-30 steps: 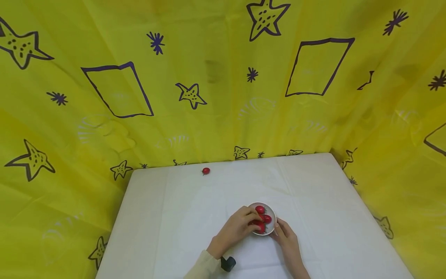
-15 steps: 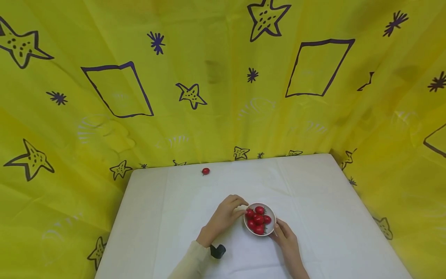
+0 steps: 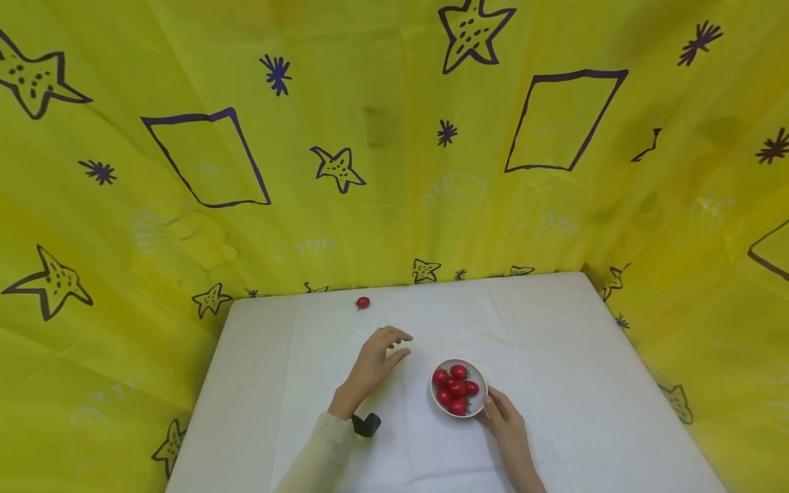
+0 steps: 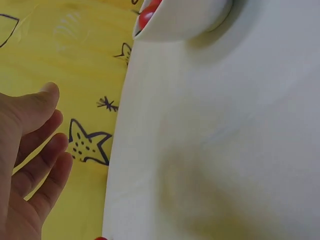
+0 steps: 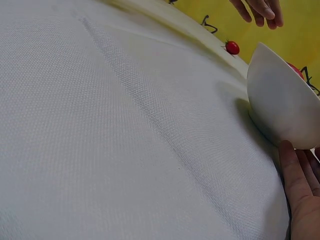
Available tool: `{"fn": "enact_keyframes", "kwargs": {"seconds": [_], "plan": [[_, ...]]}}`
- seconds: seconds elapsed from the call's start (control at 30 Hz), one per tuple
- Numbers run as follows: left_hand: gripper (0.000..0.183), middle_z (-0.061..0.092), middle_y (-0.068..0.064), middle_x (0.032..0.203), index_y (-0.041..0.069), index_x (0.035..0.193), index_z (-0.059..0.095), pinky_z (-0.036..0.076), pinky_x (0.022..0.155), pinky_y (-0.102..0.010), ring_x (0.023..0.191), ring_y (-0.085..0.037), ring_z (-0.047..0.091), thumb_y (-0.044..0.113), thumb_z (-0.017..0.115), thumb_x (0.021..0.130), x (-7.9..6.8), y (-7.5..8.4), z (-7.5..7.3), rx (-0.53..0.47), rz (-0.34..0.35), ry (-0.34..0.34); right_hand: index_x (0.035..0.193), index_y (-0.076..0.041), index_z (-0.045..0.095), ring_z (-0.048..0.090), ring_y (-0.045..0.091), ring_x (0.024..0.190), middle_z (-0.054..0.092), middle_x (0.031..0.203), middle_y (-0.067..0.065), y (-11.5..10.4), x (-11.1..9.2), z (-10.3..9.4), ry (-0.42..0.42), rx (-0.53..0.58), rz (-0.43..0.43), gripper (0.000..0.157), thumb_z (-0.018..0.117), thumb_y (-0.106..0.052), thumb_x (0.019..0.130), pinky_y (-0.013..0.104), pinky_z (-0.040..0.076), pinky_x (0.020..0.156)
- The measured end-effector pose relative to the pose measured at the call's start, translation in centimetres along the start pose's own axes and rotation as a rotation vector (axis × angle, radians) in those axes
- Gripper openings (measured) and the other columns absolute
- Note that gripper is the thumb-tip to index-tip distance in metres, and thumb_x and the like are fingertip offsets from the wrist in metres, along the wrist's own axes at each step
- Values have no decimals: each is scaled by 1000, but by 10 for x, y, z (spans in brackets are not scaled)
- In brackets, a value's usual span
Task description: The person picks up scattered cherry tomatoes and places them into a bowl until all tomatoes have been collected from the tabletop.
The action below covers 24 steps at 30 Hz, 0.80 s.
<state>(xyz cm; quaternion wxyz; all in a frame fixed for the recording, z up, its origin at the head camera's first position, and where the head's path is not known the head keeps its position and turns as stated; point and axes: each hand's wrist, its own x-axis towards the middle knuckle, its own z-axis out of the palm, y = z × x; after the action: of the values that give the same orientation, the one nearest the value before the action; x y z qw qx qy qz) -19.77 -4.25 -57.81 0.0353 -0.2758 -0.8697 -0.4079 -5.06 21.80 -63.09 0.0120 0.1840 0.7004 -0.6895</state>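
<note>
A small white bowl point(image 3: 477, 374) stands on the white-covered table, holding several red cherry tomatoes point(image 3: 457, 388) with thin green stems. My right hand point(image 3: 508, 428) grips the bowl's right side, thumb up at the rim. In the right wrist view, the fingers point(image 5: 295, 175) lie against the lower wall of the bowl point(image 5: 282, 100). Nothing is in my left hand point(image 3: 372, 359), which hovers over the table to the left of the bowl, thumb and fingers apart and loosely bent. One lone cherry tomato point(image 3: 363, 302) lies near the table's far edge, beyond the left hand.
The white cloth on the table point(image 3: 542, 329) shows faint creases. Yellow curtains point(image 3: 394, 226) with dark starfish drawings hang right behind the table and along both sides. A black strap mount point(image 3: 367, 425) is worn on the left wrist, below a pale sleeve point(image 3: 317, 452).
My left hand has drawn out of the bowl, off the tomatoes, and moved left and slightly away from me, its fingers spreading. The right hand and bowl have stayed nearly in place.
</note>
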Motion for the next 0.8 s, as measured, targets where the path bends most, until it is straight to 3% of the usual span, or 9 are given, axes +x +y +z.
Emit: {"fn": "enact_keyframes", "kwargs": {"seconds": [0.23,0.4,0.53,0.67,0.8], "plan": [[25,74,-3,115,10,120,72,61,92,-35,102,-21,68,13,76,96,10,-17,-14,-137,-24,99,152,-1,46,58,-9,120,47,158,24,1,0,-1,1,-2,-8,55,51,-36,110,26,58,100],[25,75,-8,115,6,119,73,60,92,-37,101,-25,69,8,77,94,18,-32,-23,-167,-25,146,153,-1,45,59,15,136,46,159,23,1,0,-1,4,-15,10,57,51,-38,110,26,58,101],[25,75,-12,114,4,117,73,59,95,-39,101,-29,69,4,77,92,23,-42,-29,-168,-52,156,153,-2,45,50,36,145,46,159,24,0,0,-1,5,-22,19,57,51,-39,110,26,58,101],[25,75,-12,113,3,116,72,59,97,-44,102,-31,68,3,78,91,25,-51,-34,-158,-82,149,152,-1,45,49,40,146,46,159,25,-1,0,0,6,-26,16,56,50,-38,110,26,58,101],[29,74,-15,114,0,119,70,58,96,-49,103,-34,68,1,78,90,29,-62,-38,-128,-54,161,152,-1,46,50,39,144,47,158,25,-1,-1,1,11,-19,7,56,51,-38,110,27,58,101]]}}
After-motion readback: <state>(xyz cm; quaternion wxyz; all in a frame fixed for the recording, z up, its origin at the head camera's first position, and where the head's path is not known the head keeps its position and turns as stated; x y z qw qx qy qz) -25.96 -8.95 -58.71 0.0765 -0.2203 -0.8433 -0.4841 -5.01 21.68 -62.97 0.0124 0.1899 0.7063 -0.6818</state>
